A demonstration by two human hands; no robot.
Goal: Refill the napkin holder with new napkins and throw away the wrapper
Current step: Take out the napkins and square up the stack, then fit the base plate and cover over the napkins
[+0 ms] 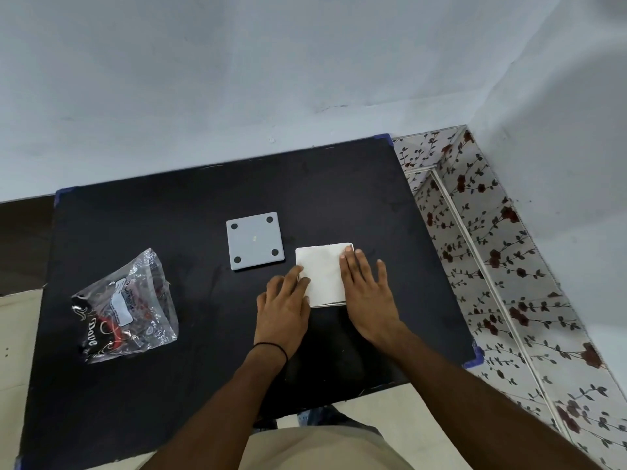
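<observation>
A stack of white napkins [322,271] lies in a shallow square holder whose thin rim [330,304] shows along the near edge, right of the table's centre. My left hand [283,305] rests with its fingertips on the stack's near-left corner. My right hand [368,288] lies flat, fingers spread, over the stack's right side. A grey square plate with four dark round pads [255,240] lies flat just left of and behind the napkins. The clear crumpled plastic wrapper [125,305], with red and black print, sits at the table's left, apart from both hands.
The black table [169,385] stands against a pale blue wall [237,79]. Floral tiles [492,266] cover the floor and skirting to the right. My beige clothing [322,449] is at the table's near edge.
</observation>
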